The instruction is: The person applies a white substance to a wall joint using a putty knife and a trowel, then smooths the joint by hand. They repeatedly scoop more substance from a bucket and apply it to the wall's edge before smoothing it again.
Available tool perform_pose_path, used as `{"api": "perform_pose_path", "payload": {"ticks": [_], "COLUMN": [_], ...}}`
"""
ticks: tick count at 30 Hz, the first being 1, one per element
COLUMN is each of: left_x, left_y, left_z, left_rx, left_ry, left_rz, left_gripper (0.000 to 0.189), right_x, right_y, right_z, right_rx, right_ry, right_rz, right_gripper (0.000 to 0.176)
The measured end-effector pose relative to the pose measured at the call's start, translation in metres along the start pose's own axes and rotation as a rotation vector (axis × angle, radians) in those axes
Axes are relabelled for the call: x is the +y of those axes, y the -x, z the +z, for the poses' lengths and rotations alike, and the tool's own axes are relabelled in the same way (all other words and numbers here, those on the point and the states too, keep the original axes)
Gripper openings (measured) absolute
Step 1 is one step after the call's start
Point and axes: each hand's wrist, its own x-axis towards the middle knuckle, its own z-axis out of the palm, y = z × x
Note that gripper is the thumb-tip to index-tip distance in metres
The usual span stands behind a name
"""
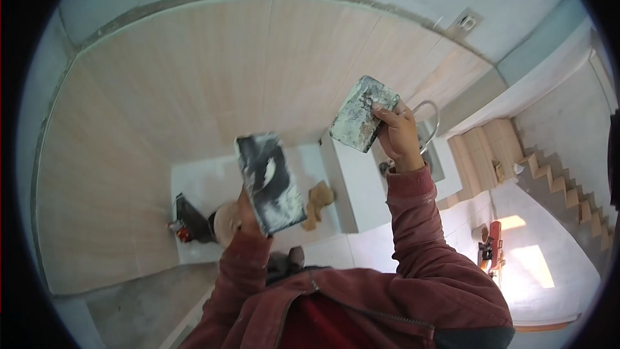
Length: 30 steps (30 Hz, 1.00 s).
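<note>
My left hand (250, 213) is wrapped round a dark rectangular block (270, 181) smeared with white; most of the fingers are hidden behind it. Higher up and to the right, my right hand (398, 132) grips a second flat block (363, 114), crusted with pale, dried material, its thumb lying on the face. The two blocks are apart, both held in front of a wall of pale wood-look panels (213, 71).
A white counter (361, 187) with a sink and curved faucet (438, 116) stands behind my right forearm. Dark and orange items (190, 220) lie low at left, near brown crumpled material (318, 201). Wooden stairs (568, 197) and a red tool (495, 245) are at right.
</note>
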Motion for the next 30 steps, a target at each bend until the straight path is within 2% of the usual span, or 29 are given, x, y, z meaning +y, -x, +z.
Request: {"api": "perform_pose_path", "payload": {"ticks": [1,5,8,11,13,15,16,17,19,20,21,25,27,29,30], "left_x": [0.0,-0.006,-0.011,-0.021,-0.024,-0.026,-0.037,-0.045,-0.062,-0.073,-0.08,-0.104,-0.114,-0.126,-0.132], "left_y": [0.001,-0.007,-0.011,-0.009,-0.003,0.001,0.001,0.0,-0.003,-0.001,-0.001,0.002,-0.003,-0.016,-0.03], "left_z": [-0.001,0.02,0.015,0.015,0.022,0.041,0.038,0.032,0.011,0.006,0.005,-0.005,0.005,0.02,0.011], "left_rx": [0.004,-0.009,-0.065,-0.132,-0.099,-0.318,-0.15,-0.064,0.027,0.132,0.12,-0.003,-0.04,-0.19,-0.379], "left_ry": [-0.058,0.066,0.055,0.079,0.083,0.132,0.093,0.018,-0.17,-0.386,-0.541,-0.62,-0.667,-0.748,-0.857], "left_rz": [0.016,-0.138,-0.183,-0.176,-0.209,-0.394,-0.277,-0.186,-0.12,-0.065,-0.086,-0.202,-0.271,-0.327,-0.364], "left_gripper": [0.042,0.043,0.042,0.042,0.042,0.041,0.039,0.039,0.041,0.042,0.043,0.041,0.041,0.041,0.042], "right_x": [0.005,0.009,0.006,0.003,0.006,0.019,0.031,0.045,0.065,0.071,0.076,0.095,0.091,0.073,0.066], "right_y": [0.012,0.046,0.071,0.089,0.107,0.121,0.13,0.142,0.165,0.176,0.184,0.209,0.215,0.221,0.225], "right_z": [0.005,0.019,0.026,0.011,0.003,-0.012,-0.014,-0.012,-0.01,-0.007,-0.007,-0.032,-0.046,-0.06,-0.07], "right_rx": [0.006,0.009,0.133,0.188,0.222,0.143,0.095,0.042,-0.044,-0.051,-0.056,0.0,0.028,0.042,0.103], "right_ry": [-0.016,-0.074,-0.017,0.035,0.106,-0.362,-0.377,-0.39,-0.533,-0.575,-0.615,-0.689,-0.691,-0.639,-0.533], "right_rz": [0.027,0.037,-0.084,-0.054,-0.018,0.344,0.373,0.396,0.439,0.409,0.388,0.407,0.34,0.273,0.218], "right_gripper": [0.029,0.027,0.025,0.025,0.028,0.033,0.035,0.038,0.04,0.04,0.04,0.04,0.037,0.037,0.037]}}
